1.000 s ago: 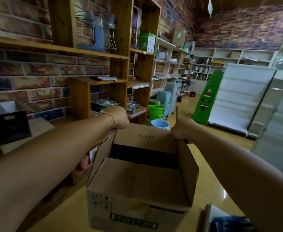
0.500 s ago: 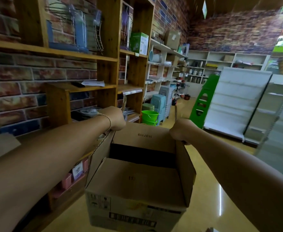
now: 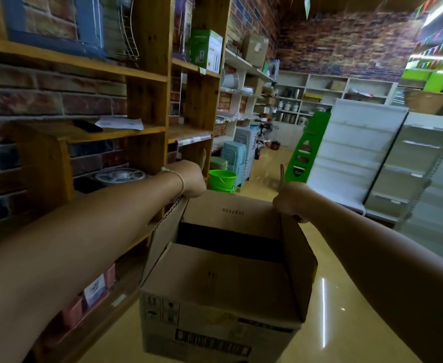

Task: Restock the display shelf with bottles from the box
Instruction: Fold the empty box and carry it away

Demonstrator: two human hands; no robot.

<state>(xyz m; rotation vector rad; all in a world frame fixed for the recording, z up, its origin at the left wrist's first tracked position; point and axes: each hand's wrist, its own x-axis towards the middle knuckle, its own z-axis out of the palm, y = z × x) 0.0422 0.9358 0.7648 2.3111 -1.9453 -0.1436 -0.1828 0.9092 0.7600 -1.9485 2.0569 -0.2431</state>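
I hold a brown cardboard box (image 3: 223, 286) out in front of me above the shop floor. My left hand (image 3: 189, 179) is closed on its far left corner, and my right hand (image 3: 291, 199) is closed on its far right corner. The near flap is folded inward over the opening and the other flaps stand up. Only a dark gap shows inside, so no bottles are visible. A wooden display shelf (image 3: 147, 100) stands directly to my left against a brick wall.
A green bucket (image 3: 221, 179) and stacked plastic stools (image 3: 234, 155) sit on the floor ahead by the shelf. A green stand (image 3: 307, 148) and white metal shelving (image 3: 356, 153) line the right side. The glossy aisle floor (image 3: 328, 305) runs between them.
The view has moved forward along the wooden shelf, which slides past on my left. The box stays in both hands in the same grip.
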